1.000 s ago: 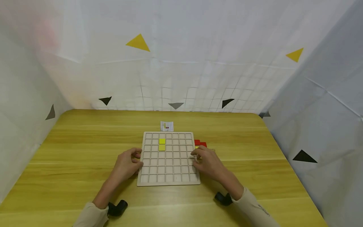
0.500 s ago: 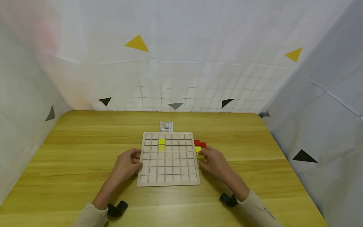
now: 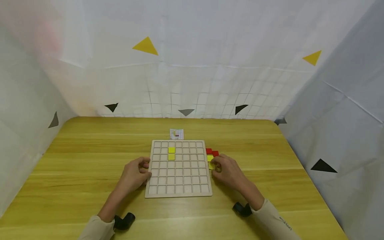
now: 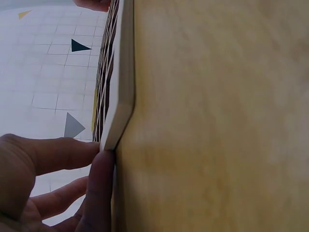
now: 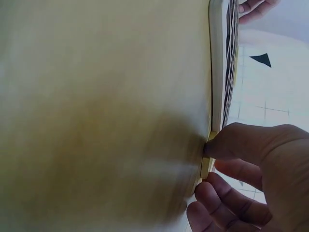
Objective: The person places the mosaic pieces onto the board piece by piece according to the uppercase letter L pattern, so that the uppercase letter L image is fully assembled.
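A pale wooden grid board (image 3: 179, 180) lies flat on the table in the head view. Two yellow tiles (image 3: 171, 153) sit in it, one below the other. My left hand (image 3: 134, 172) holds the board's left edge, its fingertips (image 4: 91, 153) against the rim in the left wrist view. Just beyond the right edge, my right hand (image 3: 229, 171) pinches a yellow square tile (image 3: 211, 166) between thumb and fingers. The right wrist view shows that tile (image 5: 206, 166) at the thumb tip, close to the board's side (image 5: 218, 72). The fingers partly cover it.
Another yellow tile (image 3: 210, 158) and red tiles (image 3: 209, 151) lie along the board's right edge. A small printed grid card (image 3: 176, 134) lies behind the board. White sheeting (image 3: 192, 73) with coloured triangles stands behind the wooden table (image 3: 90, 150).
My right hand has moved right, off the board's right edge to the loose tiles, and now pinches a yellow one. The left hand keeps its place.
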Motion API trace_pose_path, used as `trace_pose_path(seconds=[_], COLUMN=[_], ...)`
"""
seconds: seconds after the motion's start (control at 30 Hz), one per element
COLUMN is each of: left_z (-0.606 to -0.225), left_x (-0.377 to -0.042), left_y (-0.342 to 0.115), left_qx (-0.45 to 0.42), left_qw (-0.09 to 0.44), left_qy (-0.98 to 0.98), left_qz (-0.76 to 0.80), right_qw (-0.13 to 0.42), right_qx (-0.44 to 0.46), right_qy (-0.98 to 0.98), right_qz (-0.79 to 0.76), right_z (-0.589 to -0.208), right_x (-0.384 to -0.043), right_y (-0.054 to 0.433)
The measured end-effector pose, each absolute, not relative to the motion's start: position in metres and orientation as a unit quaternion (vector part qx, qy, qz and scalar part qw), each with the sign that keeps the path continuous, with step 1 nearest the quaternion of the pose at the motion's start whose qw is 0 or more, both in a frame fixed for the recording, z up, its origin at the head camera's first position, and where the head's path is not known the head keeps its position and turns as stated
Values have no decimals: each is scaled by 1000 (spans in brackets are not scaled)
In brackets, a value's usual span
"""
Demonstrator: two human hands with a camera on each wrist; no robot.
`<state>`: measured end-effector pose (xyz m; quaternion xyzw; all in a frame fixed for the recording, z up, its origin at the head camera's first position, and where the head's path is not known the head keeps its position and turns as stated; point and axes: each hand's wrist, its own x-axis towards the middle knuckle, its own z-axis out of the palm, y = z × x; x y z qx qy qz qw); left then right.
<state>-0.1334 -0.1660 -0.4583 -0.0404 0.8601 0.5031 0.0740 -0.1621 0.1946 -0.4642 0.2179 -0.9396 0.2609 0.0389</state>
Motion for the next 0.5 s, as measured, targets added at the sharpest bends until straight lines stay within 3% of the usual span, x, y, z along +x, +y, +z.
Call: trace_pose_path(seconds=[0.5], left_z=[-459], left_x=[-134], left_y=[-167], left_qx=[-40], left_qw=[73], left_qy=[859], left_qz=[506], right_qw=[36], right_qx=[229], right_qy=[-931], right_qz=[283], right_z=[-466], right_x=[-166], right_y=[193])
